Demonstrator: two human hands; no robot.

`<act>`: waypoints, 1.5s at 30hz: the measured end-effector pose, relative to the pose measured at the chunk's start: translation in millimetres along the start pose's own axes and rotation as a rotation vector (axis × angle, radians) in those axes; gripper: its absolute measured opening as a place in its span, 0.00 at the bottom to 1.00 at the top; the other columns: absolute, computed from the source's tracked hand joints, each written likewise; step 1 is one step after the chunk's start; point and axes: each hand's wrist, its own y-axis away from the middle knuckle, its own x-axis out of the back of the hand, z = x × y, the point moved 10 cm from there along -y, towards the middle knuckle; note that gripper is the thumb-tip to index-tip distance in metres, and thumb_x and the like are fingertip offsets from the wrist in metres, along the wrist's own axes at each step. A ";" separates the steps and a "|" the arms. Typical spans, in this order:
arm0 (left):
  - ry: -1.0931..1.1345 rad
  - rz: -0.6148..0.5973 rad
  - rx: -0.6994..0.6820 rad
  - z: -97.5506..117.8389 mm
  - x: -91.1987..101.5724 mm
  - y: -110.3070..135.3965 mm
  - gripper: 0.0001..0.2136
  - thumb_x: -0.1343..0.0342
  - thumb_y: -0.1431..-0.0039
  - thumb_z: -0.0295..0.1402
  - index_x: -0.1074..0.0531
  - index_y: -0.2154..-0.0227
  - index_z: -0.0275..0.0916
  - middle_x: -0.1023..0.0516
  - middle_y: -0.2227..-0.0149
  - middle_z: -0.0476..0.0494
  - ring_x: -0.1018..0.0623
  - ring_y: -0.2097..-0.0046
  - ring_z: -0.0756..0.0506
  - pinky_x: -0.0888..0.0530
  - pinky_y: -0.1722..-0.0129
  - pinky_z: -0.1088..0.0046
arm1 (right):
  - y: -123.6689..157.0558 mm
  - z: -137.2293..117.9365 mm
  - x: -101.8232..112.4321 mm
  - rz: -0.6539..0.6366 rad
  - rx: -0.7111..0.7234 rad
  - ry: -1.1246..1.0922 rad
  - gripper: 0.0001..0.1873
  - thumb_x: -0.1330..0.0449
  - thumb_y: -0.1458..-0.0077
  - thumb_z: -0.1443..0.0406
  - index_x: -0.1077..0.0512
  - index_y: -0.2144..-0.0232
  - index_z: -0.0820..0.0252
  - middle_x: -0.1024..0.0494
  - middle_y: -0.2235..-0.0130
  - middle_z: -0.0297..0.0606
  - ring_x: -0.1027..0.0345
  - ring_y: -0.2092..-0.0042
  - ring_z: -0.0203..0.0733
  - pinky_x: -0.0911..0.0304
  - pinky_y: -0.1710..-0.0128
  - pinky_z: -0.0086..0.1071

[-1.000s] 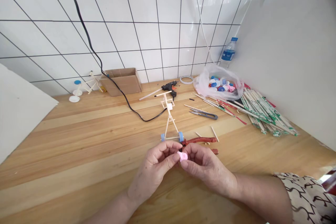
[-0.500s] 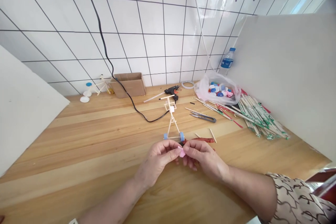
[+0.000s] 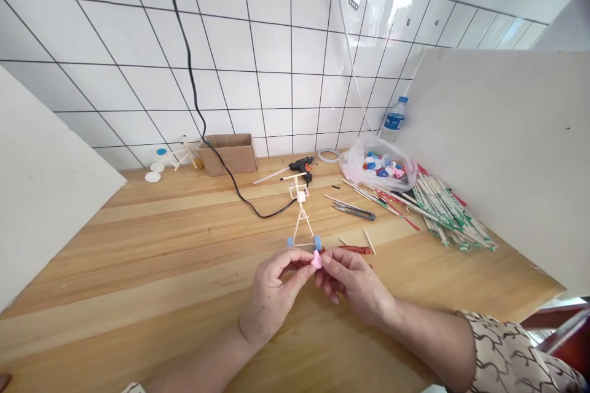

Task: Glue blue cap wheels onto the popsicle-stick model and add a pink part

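Note:
A small pink piece (image 3: 316, 260), its exact kind too small to make out, is pinched between the fingertips of both hands. My left hand (image 3: 279, 291) grips it from the left, thumb and forefinger together. From the other side my right hand (image 3: 353, 279) pinches it, its lower fingers curled beneath. Just beyond the hands stands a little stick model (image 3: 302, 215) of pale wood, with blue bottle caps (image 3: 318, 242) as wheels at its base. Red-handled pliers (image 3: 354, 250) lie behind my right hand, partly hidden by it.
Thread snips (image 3: 357, 211) and loose sticks lie right of the model. A black glue gun (image 3: 302, 166), a tape roll (image 3: 329, 156) and a cardboard box (image 3: 233, 155) stand near the tiled wall. At right are a bag of bottle caps (image 3: 359, 169), bundled sticks (image 3: 452, 212) and a water bottle (image 3: 395, 118).
The pink piece has been turned and now shows a more pointed, upright shape. Both hands have shifted slightly left in view, and the camera has tilted a little.

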 end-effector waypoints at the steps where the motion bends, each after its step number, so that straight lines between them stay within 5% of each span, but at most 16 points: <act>1: -0.037 0.008 -0.020 1.3 1.3 -0.7 0.05 0.44 0.45 0.32 0.26 0.69 0.38 0.21 0.68 0.44 0.23 0.65 0.46 0.25 0.62 0.71 | -0.3 -0.7 -1.2 -0.008 0.002 0.023 0.20 0.39 0.52 0.52 0.32 0.75 0.65 0.29 0.77 0.33 0.41 0.80 0.27 0.47 0.83 0.22; 8: -0.147 0.045 -0.154 18.5 6.6 -2.9 0.04 0.46 0.44 0.27 0.25 0.69 0.39 0.21 0.68 0.46 0.23 0.65 0.48 0.27 0.62 0.75 | -1.3 -11.7 1.2 -0.003 0.078 0.252 0.22 0.43 0.50 0.48 0.33 0.73 0.63 0.32 0.78 0.31 0.45 0.81 0.27 0.49 0.82 0.23; 15: -0.157 0.056 -0.112 7.0 6.7 1.1 0.04 0.45 0.44 0.27 0.27 0.67 0.41 0.21 0.66 0.47 0.23 0.63 0.48 0.27 0.61 0.75 | 2.7 -27.7 6.4 0.057 0.269 0.480 0.12 0.40 0.48 0.57 0.30 0.67 0.60 0.24 0.68 0.38 0.31 0.67 0.37 0.35 0.67 0.30; 26: -0.265 0.069 -0.267 24.9 0.7 6.9 0.09 0.46 0.46 0.21 0.28 0.65 0.40 0.21 0.67 0.47 0.22 0.66 0.49 0.27 0.64 0.78 | 13.6 -43.4 0.3 0.118 0.472 0.852 0.07 0.44 0.44 0.62 0.29 0.68 0.59 0.22 0.73 0.37 0.30 0.73 0.36 0.36 0.73 0.27; 31: -0.308 0.073 -0.317 29.6 -0.9 9.1 0.10 0.47 0.47 0.19 0.29 0.65 0.40 0.22 0.68 0.47 0.22 0.67 0.49 0.27 0.65 0.78 | 18.9 -50.0 -5.5 0.133 0.551 0.900 0.06 0.45 0.43 0.63 0.30 0.69 0.59 0.22 0.74 0.36 0.30 0.75 0.36 0.37 0.75 0.27; 38: -0.234 0.011 -0.248 24.1 0.6 6.3 0.10 0.46 0.45 0.21 0.28 0.62 0.41 0.21 0.62 0.46 0.22 0.62 0.48 0.27 0.60 0.77 | 13.3 -44.6 -1.6 0.071 0.445 0.807 0.07 0.45 0.43 0.63 0.30 0.65 0.60 0.22 0.70 0.38 0.29 0.70 0.37 0.35 0.71 0.26; 45: -0.248 0.040 -0.367 32.4 3.0 7.8 0.08 0.45 0.46 0.21 0.28 0.65 0.40 0.22 0.67 0.48 0.22 0.66 0.51 0.26 0.64 0.79 | 19.3 -52.3 -8.2 0.041 0.574 0.793 0.04 0.43 0.45 0.67 0.31 0.65 0.61 0.24 0.73 0.33 0.32 0.74 0.31 0.37 0.74 0.21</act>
